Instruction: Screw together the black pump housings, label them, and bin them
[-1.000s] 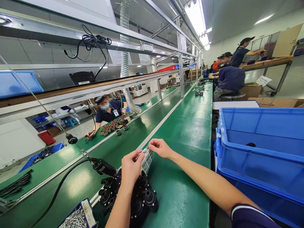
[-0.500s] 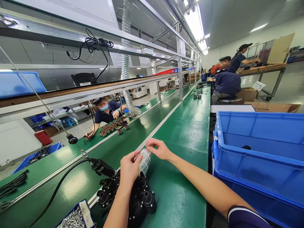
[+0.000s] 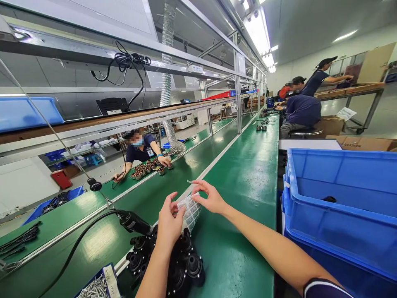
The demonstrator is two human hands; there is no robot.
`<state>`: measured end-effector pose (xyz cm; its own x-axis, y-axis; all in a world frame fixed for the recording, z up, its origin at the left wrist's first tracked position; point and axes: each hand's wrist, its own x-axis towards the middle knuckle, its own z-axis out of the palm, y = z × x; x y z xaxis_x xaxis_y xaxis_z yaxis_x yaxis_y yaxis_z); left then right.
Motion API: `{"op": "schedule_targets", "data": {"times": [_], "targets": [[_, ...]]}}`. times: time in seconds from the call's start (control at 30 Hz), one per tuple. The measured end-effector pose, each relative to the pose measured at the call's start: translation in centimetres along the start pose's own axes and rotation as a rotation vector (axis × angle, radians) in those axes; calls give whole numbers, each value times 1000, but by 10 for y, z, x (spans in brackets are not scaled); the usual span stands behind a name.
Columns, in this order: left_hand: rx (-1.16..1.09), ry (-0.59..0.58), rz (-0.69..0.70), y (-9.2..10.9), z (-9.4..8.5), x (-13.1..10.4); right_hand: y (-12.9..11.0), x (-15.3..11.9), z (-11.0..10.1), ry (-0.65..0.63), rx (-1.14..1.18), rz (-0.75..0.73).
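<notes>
A sheet of small clear-and-white labels (image 3: 190, 213) is curled between my two hands, above the black plastic pump-like housings. My left hand (image 3: 170, 219) holds the sheet at its left edge, thumb on top and the other fingers curled behind. At the upper right corner of the sheet is my right hand (image 3: 212, 198), its thumb close to the sheet. A thin whitish label (image 3: 190, 182) sticks out from its fingertips. Under my left forearm stand several black housings (image 3: 194, 267) with round ports. A black electric screwdriver (image 3: 135, 222) hangs just left of them.
A blue box of screws (image 3: 94, 285) stands at the lower left. Blue crates (image 3: 338, 236) are stacked on the right, beside the green bench (image 3: 245, 182). Across the line, a co-worker (image 3: 141, 149) handles copper coils (image 3: 144, 169). Black cables (image 3: 20, 238) lie far left.
My right fingers have risen slightly from the sheet's top edge, and a thin label now shows at their tips. More of the sheet is visible. The co-worker's hand has reached toward a coil.
</notes>
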<state>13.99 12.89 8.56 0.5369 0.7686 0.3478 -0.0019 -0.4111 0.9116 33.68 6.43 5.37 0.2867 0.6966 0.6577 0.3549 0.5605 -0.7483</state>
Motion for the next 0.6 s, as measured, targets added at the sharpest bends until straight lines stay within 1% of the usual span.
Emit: {"op": "schedule_targets", "data": {"times": [0.13,0.23,0.37,0.47,0.53,0.6], "targets": [[14,-25,0,2,0,-2,-6,-1,1,23,-47,-37],[43,-8,13,4,0,-3,-11,-3,4,31,-75,-69],[100,30,-3,6,-1,-4,-16,-9,9,62,-110,-130],[133,18,11,6,0,-5,-18,-15,16,99,-125,-176],[150,-4,43,5,0,-5,-18,-18,21,91,-139,-227],[167,-36,77,4,0,-5,-19,-21,25,48,-171,-304]]}}
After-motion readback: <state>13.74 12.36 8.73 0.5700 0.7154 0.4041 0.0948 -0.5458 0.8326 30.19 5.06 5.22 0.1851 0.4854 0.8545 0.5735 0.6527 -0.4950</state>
